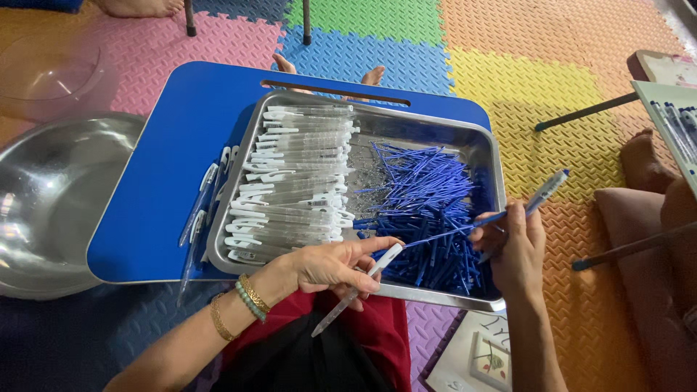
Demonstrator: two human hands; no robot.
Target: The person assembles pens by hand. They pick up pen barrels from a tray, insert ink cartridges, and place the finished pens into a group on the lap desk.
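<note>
Left hand (330, 265) pinching clear pen barrel (356, 290), right hand (512, 247) gripping blue refill (443, 234) plus another pen (546, 190); keep refill tip lined with barrel mouth, feed straight.

A white card or booklet (475, 357) lies on the foam floor mat at the bottom edge of the view, just right of the person's lap and below the steel tray, partly cut off by the frame. Its face is white with dark handwritten-looking marks near the top edge. On it sits a small square picture panel (491, 361) with a pale border, showing a red-and-green plant-like motif. At the far right top, a pale rectangular sheet (671, 70) with faint pink patterning rests on a dark board, also clipped by the frame. No screens or signs are in view.
</note>
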